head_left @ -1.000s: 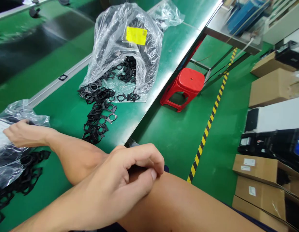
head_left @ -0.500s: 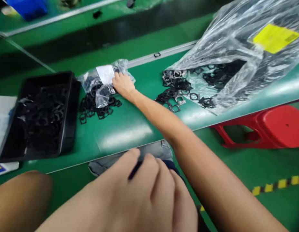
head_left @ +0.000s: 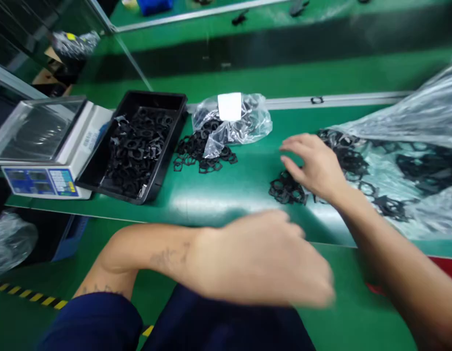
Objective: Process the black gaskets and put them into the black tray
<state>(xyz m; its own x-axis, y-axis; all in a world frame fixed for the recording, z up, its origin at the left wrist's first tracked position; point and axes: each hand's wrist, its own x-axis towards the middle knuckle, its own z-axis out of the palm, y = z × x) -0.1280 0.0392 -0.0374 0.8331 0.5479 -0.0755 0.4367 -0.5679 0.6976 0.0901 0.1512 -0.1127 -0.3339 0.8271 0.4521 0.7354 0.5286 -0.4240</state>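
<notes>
My right hand (head_left: 313, 163) hangs over the bench with its fingers apart, just above a small heap of black ring-shaped parts (head_left: 287, 189), and holds nothing. Nearer to me, my left hand (head_left: 266, 261) is smeared by motion; its fingers look curled and point right, and its palm side is hidden. A clear plastic bag (head_left: 253, 119) with a white label lies at the middle of the bench, touched by neither hand. Loose black parts (head_left: 197, 148) spill at its left. On the right, a large clear bag (head_left: 390, 114) lies open with many black parts inside and at its mouth.
A black tray (head_left: 158, 180) full of black parts rests at the left, beside a weighing scale (head_left: 39, 180) at its left. One black part (head_left: 316, 100) sits on the bench's rear rail. Part of a red stool (head_left: 445, 268) shows below the bench at the right.
The view has swung left, bringing the scale into sight. My right hand has left the labelled bag and moved right, its fingers now apart. My left hand has turned to point right.
</notes>
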